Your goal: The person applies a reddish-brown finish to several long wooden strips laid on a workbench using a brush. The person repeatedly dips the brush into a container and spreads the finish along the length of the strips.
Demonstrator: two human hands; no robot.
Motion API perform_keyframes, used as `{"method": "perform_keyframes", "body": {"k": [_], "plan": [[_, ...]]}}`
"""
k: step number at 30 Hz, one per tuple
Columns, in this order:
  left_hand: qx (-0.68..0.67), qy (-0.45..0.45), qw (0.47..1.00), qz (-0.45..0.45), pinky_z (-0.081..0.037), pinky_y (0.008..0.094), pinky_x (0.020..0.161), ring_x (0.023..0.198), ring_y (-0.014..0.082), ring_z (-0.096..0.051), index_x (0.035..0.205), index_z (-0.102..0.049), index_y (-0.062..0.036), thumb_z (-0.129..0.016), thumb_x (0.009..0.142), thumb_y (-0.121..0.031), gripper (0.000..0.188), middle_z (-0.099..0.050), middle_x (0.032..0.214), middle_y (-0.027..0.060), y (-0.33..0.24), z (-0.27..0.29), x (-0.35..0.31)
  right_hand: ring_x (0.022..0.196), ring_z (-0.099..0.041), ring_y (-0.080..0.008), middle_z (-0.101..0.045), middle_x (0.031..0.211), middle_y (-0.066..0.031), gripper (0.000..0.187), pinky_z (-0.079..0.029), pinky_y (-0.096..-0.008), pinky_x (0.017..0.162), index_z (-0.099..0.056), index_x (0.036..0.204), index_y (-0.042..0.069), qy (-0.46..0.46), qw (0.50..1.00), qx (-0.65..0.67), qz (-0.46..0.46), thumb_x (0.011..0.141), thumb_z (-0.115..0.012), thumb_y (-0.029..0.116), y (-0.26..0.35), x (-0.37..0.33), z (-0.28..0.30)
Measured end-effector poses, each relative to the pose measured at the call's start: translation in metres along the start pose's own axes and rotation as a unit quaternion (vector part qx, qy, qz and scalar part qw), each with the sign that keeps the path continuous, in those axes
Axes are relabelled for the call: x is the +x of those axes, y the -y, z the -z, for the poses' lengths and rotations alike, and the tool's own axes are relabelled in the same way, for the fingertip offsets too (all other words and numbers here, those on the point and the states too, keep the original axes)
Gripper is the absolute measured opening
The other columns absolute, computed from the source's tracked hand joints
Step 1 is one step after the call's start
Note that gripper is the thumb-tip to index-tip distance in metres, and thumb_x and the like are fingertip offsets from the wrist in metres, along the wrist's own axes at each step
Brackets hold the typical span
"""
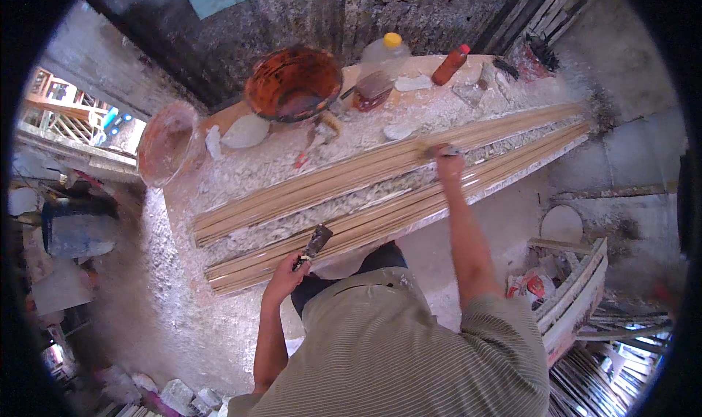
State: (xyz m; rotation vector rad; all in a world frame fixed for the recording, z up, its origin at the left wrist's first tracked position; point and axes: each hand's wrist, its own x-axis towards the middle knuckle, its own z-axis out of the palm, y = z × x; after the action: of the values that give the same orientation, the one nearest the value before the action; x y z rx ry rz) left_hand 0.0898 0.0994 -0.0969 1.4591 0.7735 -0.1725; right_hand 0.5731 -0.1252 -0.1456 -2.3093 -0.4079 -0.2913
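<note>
Two bundles of long, thin light-brown wooden mouldings lie side by side on the plaster-crusted workbench, an upper bundle (322, 183) and a lower bundle (395, 216). My right hand (450, 167) is closed on a brush (433, 152), whose blurred tan head rests on or just over the upper bundle. Near the left end of the lower bundle, my left hand (290, 272) grips a dark, flat-headed tool (317, 240) that looks like a paintbrush. Its head points up and away, over the edge of the mouldings.
Along the bench's far side stand an orange-brown basin (292, 88), a clear jug with a yellow cap (387, 55) and a red bottle (450, 65). A whitish tub (168, 143) is at the left end. A wooden crate (574, 293) sits right of me. White flakes cover the bench (248, 161).
</note>
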Motion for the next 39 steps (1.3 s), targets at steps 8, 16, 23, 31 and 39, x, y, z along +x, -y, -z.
{"method": "perform_keyframes", "body": {"k": [8,16,23,31,39], "plan": [[-0.015,-0.031,0.999,0.016,-0.04,0.0241,0.052,0.058,0.0058,-0.047,0.107,-0.06,-0.0063,-0.063,0.098,-0.02,0.017,-0.056,0.074,-0.0013,-0.066,-0.139,0.065,0.08,-0.062,-0.0378,-0.063,0.089,-0.0169,0.026,-0.05,-0.0492,0.072,-0.072,0.097,0.007,0.031,0.986,-0.156,0.052,0.072,-0.065,0.002,-0.079,0.063,0.033],[0.074,0.068,0.994,0.05,-0.041,0.0256,0.056,0.063,0.0072,-0.047,0.115,-0.059,-0.0032,-0.065,0.098,-0.022,0.026,-0.056,0.076,-0.0018,-0.123,-0.203,0.084,0.077,-0.07,-0.0197,-0.074,0.083,-0.01,0.013,-0.055,-0.0337,0.074,-0.074,0.091,0.004,0.268,0.904,0.276,-0.189,0.082,-0.076,0.013,0.0,0.016,0.038],[0.111,0.057,0.992,-0.002,-0.041,0.0285,0.06,0.065,0.0098,-0.046,0.112,-0.062,-0.003,-0.067,0.096,-0.024,0.027,-0.054,0.077,0.001,-0.125,-0.214,0.129,0.081,-0.065,-0.0395,-0.067,0.083,-0.0179,0.023,-0.052,-0.0464,0.071,-0.072,0.096,0.006,-0.017,0.988,-0.15,0.017,0.077,-0.075,0.019,-0.23,0.203,0.124],[0.101,0.088,0.991,-0.023,-0.043,0.03,0.069,0.076,0.0129,-0.048,0.108,-0.06,-0.0017,-0.066,0.095,-0.023,0.025,-0.054,0.082,0.0037,-0.142,-0.263,0.157,0.089,-0.065,-0.0406,-0.068,0.092,-0.0202,0.021,-0.052,-0.0476,0.08,-0.069,0.098,0.003,0.085,0.989,0.061,0.104,0.077,-0.065,0.001,-0.098,0.07,0.064],[0.161,0.099,0.982,-0.031,-0.045,0.0283,0.069,0.077,0.0115,-0.051,0.116,-0.059,-0.0035,-0.067,0.096,-0.023,0.029,-0.06,0.086,0.0017,-0.202,-0.362,0.22,0.081,-0.069,-0.0219,-0.074,0.087,-0.0098,0.015,-0.054,-0.0366,0.076,-0.074,0.089,0.007,0.147,0.949,0.247,-0.129,0.077,-0.079,0.013,-0.257,0.213,0.123]]}}
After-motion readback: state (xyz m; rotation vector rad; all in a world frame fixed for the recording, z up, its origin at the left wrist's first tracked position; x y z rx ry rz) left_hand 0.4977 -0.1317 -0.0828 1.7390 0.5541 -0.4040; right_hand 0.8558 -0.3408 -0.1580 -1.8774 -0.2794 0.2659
